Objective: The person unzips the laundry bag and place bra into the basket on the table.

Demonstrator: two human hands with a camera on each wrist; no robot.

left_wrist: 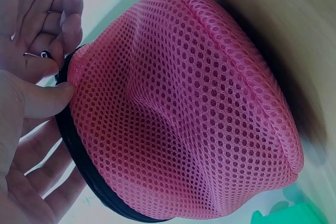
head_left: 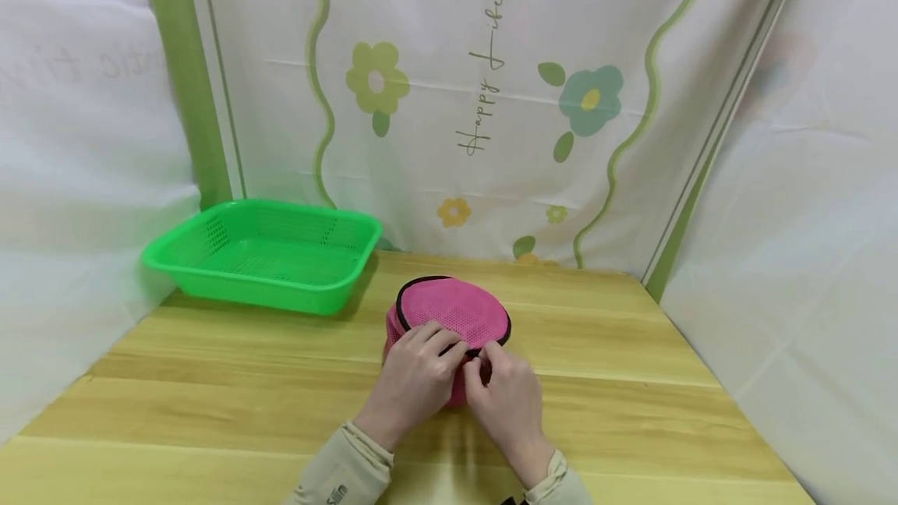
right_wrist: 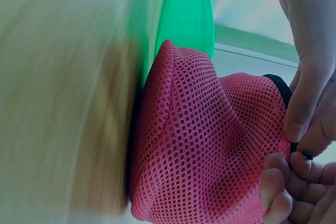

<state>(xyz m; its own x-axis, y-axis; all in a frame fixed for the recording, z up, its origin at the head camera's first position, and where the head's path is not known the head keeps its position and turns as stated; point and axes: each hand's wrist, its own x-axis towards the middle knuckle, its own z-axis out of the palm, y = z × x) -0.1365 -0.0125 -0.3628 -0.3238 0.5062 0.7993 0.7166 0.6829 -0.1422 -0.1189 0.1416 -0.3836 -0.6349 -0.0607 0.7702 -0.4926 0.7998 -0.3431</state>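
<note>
While a round pink mesh bag stands upright on a wooden table, a person's two hands meet at the near side of its black zippered rim. The left hand grips the rim between thumb and fingers; the right hand, just beside it, pinches the zipper's small pull with curled fingers. Behind and to the left, apart from the bag, sits a green basket before a flowered curtain.

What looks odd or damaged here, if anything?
The pink mesh bag has its side buckled inward, so its wall looks uneven. The lettering on the back curtain runs sideways. No spill or tear shows.
</note>
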